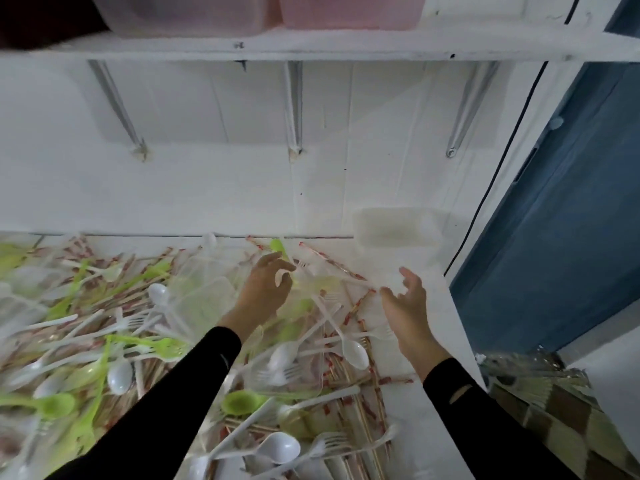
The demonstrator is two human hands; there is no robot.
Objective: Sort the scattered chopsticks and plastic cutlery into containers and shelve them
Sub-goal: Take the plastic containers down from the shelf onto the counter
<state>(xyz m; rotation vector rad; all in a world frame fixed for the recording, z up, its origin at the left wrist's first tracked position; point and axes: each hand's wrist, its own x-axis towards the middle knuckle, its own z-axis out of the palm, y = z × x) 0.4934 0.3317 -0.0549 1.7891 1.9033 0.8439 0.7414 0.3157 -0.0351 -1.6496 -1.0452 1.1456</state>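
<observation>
A heap of white spoons, white forks, green spoons and wrapped chopsticks covers the white table. My left hand hovers over the pile near the wall, fingers loosely curled around nothing I can make out. To its right my right hand is held palm-inward with fingers spread and relaxed, holding nothing. Clear lidded containers lie among the cutlery left of my left hand. A translucent empty container stands against the wall beyond my right hand.
A white shelf on metal brackets runs overhead, bearing a clear tub and a pink tub. A blue door borders the table on the right. A checked cloth lies below the table's right edge.
</observation>
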